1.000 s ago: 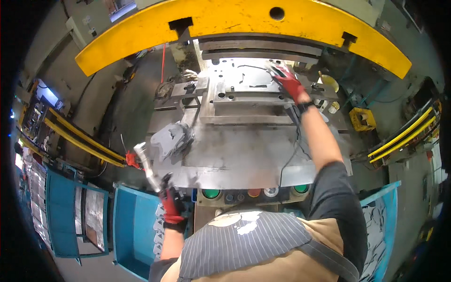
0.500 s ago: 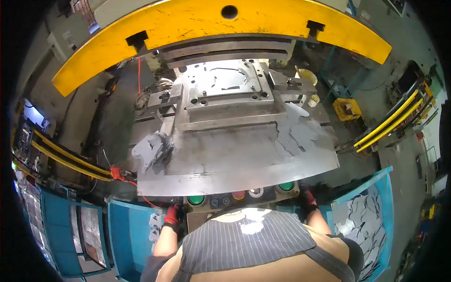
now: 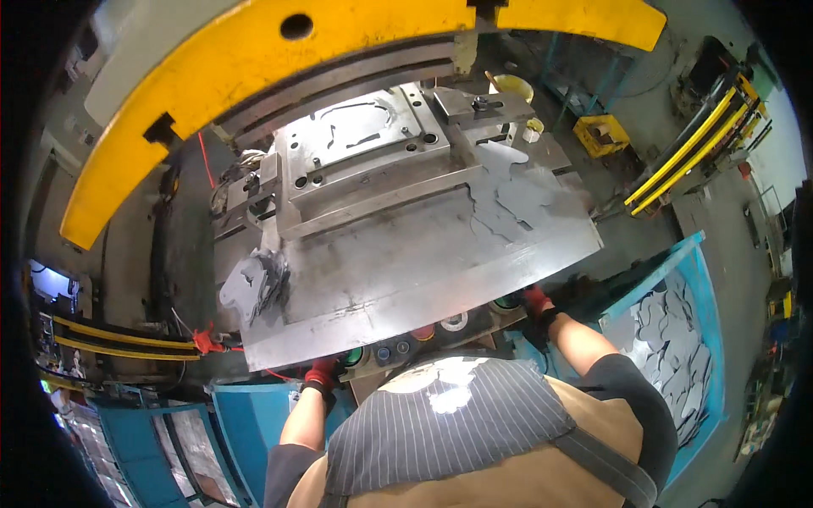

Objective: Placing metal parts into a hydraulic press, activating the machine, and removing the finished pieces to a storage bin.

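Note:
My left hand (image 3: 320, 373), in a red glove, is at the left end of the control box, against the left green push button (image 3: 351, 357). My right hand (image 3: 535, 300), also red-gloved, is beside the right green push button (image 3: 507, 301) at the other end. The fingers of both hands are mostly hidden, so their pose is unclear. Beyond the box lies the press's steel bed plate (image 3: 381, 279). Flat grey cut metal pieces lie stacked (image 3: 252, 286) on its left, and more flat grey pieces (image 3: 512, 203) lie on its right. A steel die (image 3: 364, 135) stands farther back.
A yellow press beam (image 3: 356, 38) spans the top above the die. To the right, a blue bin (image 3: 711, 372) holds many grey metal pieces; another blue bin (image 3: 246, 415) stands left. Yellow guard bars (image 3: 127, 347) flank the left side. A yellow crate (image 3: 601, 135) sits at far right.
The whole view has turned, so the press appears tilted. Both hands have moved inward, closer to the green buttons. The metal pieces stay where they lay.

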{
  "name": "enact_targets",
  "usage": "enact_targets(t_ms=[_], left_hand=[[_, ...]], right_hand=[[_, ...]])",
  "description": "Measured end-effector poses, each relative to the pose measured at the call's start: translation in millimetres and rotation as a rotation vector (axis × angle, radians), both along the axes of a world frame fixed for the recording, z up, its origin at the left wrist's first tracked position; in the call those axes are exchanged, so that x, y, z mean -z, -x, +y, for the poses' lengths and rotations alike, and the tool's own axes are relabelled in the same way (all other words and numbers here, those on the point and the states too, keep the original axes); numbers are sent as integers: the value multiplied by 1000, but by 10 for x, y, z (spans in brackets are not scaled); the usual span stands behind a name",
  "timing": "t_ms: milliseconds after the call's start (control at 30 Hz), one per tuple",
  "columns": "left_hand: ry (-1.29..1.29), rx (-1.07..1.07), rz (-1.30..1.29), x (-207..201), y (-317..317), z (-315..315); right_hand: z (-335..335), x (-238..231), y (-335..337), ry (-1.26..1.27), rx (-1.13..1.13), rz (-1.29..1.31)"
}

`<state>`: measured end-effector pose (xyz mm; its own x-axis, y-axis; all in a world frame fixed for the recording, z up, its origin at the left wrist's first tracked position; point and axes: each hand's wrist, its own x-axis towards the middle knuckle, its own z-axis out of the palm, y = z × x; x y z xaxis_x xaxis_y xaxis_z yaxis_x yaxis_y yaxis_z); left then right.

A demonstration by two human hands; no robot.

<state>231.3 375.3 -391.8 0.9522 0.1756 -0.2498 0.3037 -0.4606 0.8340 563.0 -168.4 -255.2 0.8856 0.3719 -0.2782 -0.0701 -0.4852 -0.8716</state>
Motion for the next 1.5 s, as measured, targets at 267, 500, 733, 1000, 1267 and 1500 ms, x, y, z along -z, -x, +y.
enact_targets(t_ms=[267, 500, 733, 1000, 1267, 1500], left_hand=[[14, -98, 32, -72, -143, -6], [-84, -95, -94, -183, -70, -58], [991, -1059, -120, -1141, -90, -766], [1148, -832, -859, -893, 2241, 356], [323, -1687, -862, -2641, 1253, -398], [312, -1094, -515, -3213, 491, -828]], right_hand=[[31, -23, 22, -11, 42, 23], [118, -35, -11, -42, 55, 67], [-715, 122, -298, 233, 82, 298], [218, -1500, -1096, 609, 193, -492], [1376, -1404, -1733, 1059, 279, -127], [1124, -1408, -1752, 1018, -87, -478]])
